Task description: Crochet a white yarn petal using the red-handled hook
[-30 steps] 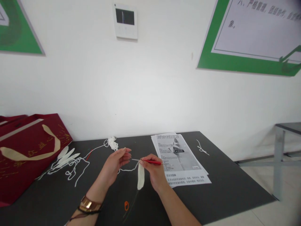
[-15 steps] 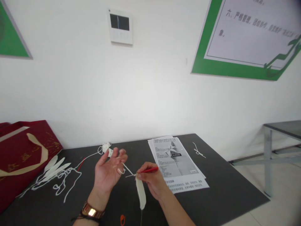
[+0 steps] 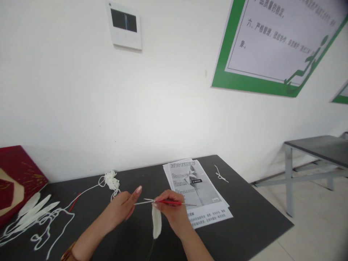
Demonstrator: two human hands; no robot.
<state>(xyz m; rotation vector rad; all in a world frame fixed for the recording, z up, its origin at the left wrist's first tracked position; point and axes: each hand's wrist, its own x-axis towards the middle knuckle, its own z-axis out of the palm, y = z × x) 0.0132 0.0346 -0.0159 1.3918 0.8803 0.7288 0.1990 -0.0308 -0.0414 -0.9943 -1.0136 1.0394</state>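
Note:
My right hand [image 3: 174,210] is closed around a red-handled crochet hook [image 3: 170,202], whose metal tip points left. Beneath its fingertips hangs a white crocheted petal [image 3: 157,223], pinched at the top, with a thin dark wire trailing from its lower end. A strand of white yarn [image 3: 141,203] stretches from the hook to my left hand [image 3: 119,208]. That hand is turned on edge, thumb raised and fingers curled in around the yarn; its fingertips are mostly hidden.
Printed pattern sheets [image 3: 199,186] lie beyond my right hand on the black table [image 3: 239,217]. A tangled yarn ball [image 3: 111,180], several white petals [image 3: 36,212] with long yarn tails and a dark red bag [image 3: 24,174] are leftward. A short yarn piece [image 3: 221,174] lies right.
My left hand has turned from palm-up with spread fingers to edge-on with curled fingers, pulling the yarn straight. The hook lies flatter in my right hand. The view has shifted right.

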